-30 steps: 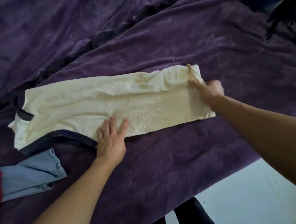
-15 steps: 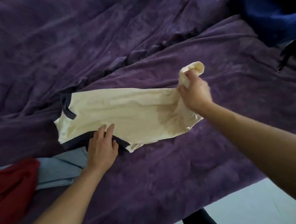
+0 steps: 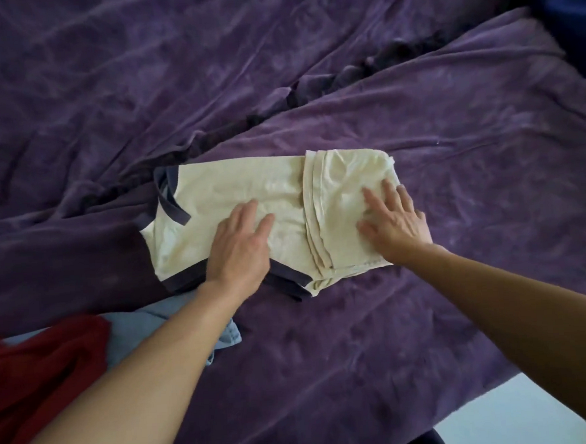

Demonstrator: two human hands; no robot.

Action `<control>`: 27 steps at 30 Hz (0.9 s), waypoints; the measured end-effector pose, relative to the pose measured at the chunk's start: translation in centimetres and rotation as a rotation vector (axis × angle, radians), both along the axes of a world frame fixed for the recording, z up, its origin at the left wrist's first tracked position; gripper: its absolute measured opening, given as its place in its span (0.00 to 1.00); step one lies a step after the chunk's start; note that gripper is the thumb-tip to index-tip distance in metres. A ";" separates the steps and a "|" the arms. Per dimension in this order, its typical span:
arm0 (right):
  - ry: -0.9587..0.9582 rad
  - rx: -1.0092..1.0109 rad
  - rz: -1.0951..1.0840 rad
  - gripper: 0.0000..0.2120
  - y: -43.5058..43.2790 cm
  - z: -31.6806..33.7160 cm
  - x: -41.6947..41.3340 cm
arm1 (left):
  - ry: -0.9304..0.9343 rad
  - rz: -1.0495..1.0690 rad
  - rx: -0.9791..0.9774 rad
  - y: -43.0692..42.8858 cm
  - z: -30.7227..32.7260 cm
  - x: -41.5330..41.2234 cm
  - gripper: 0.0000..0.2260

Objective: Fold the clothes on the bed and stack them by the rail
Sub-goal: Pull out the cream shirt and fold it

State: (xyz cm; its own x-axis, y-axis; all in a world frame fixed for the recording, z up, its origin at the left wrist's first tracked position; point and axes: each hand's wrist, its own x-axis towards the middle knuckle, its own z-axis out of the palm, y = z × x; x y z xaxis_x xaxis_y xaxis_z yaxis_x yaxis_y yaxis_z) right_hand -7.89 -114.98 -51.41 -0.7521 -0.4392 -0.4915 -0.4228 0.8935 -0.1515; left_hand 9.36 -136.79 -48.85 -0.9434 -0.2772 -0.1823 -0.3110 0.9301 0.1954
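Purple bedspread (image 3: 416,128), left hand (image 3: 241,245) and right hand (image 3: 396,224) pressing flat, open-palmed, on folded cream shirt (image 3: 234,187), red garment (image 3: 36,374) cut off

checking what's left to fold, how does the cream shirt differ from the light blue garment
The cream shirt lies flat mid-bed, one end doubled over; the light blue garment lies bunched at the near left. The left hand and right hand press flat on the cream shirt; neither is on the light blue garment. Both rest on the purple bedspread.
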 end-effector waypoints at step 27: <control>-0.233 -0.600 -0.064 0.27 -19.5 11.0 8.2 | 0.277 0.592 0.017 -13.7 3.7 10.8 0.13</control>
